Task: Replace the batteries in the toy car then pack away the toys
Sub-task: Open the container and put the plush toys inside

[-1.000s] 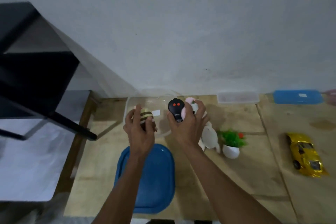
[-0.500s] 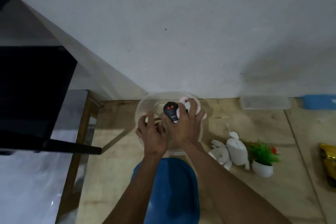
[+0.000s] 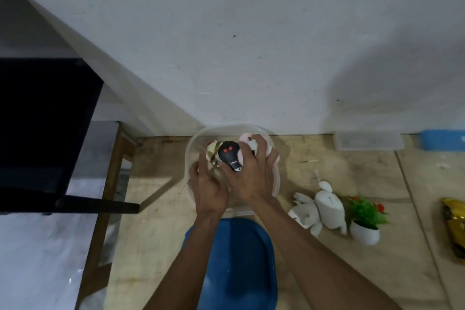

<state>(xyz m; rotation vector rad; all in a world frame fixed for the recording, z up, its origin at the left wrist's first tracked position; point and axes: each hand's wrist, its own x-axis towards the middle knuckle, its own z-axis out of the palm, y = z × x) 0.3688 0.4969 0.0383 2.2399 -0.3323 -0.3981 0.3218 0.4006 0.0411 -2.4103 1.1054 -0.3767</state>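
Both hands are over a clear plastic tub [image 3: 192, 143] against the wall. My right hand [image 3: 254, 178] grips a black remote control [image 3: 229, 155] with two red buttons together with a pink and white soft toy [image 3: 245, 139]. My left hand [image 3: 210, 187] is inside the tub beside a cream striped toy [image 3: 213, 150], fingers apart and barely touching it. A blue lid [image 3: 236, 264] lies on the wooden table just in front of the tub. The yellow toy car [image 3: 454, 229] lies at the far right edge.
A white plush rabbit [image 3: 324, 205] and a small potted plant [image 3: 364, 219] sit right of the tub. A clear container [image 3: 368, 141] and a blue one [image 3: 442, 139] stand against the wall. A black chair [image 3: 45, 133] stands left of the table [image 3: 156, 234].
Both hands have dropped from above the tub into it. The left hand's fingers have opened off the striped toy. The view has shifted left, pushing the car to the edge.
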